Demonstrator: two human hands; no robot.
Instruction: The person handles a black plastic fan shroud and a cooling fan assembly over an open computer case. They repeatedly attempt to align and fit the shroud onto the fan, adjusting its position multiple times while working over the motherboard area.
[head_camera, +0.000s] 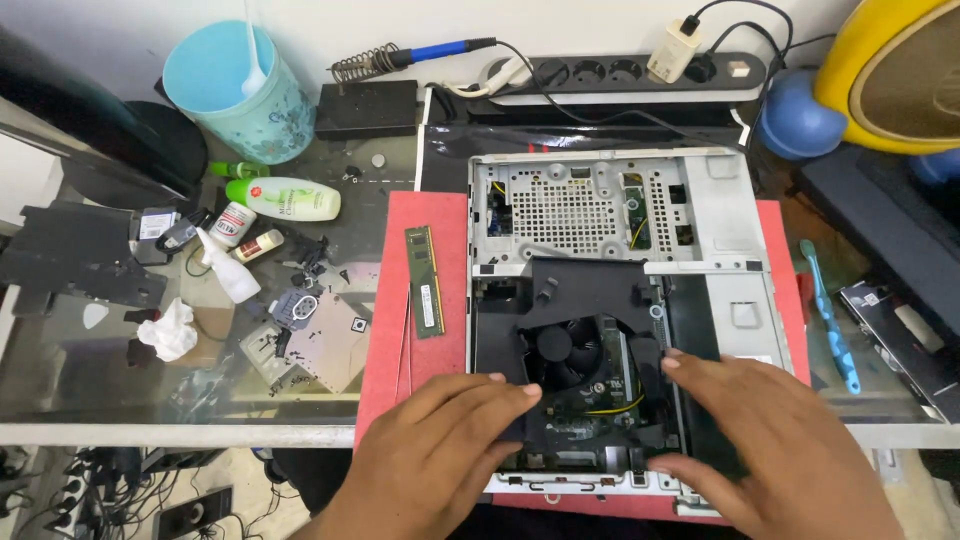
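1. lying at the far left on the glass desk (60, 390): a flat black panel (75, 250), with a crumpled white tissue (170, 330) sitting just right of it.
2. standing behind these: a light blue bucket (240, 95), with a white and green bottle (285, 198) lying on its side in front of it and a small white dropper bottle (225, 268) lying nearer.
3. resting at the back: a blue-handled soldering iron (420, 55), and beyond it a black power strip (620, 72) running along the wall.
4. lying on the red mat (435, 215): a green memory stick (425, 280), with thin metal tweezers (403, 350) lying beside it.
5. pressing down flat, left hand (440, 450), fingers (500, 390) stretched open and touching the left edge of the black fan shroud (590, 290); gripping nothing fully.
6. sitting mid-mat with its lid off: the small open computer case (720, 200), holding the shroud and its round black fan (565, 350) in the near half.
7. spreading open over the shroud's right side, right hand (770, 440), fingertips touching the shroud, thumb reaching along the case's front edge; not closing around anything.
8. lying right of the case: a light blue toothbrush (830, 320).
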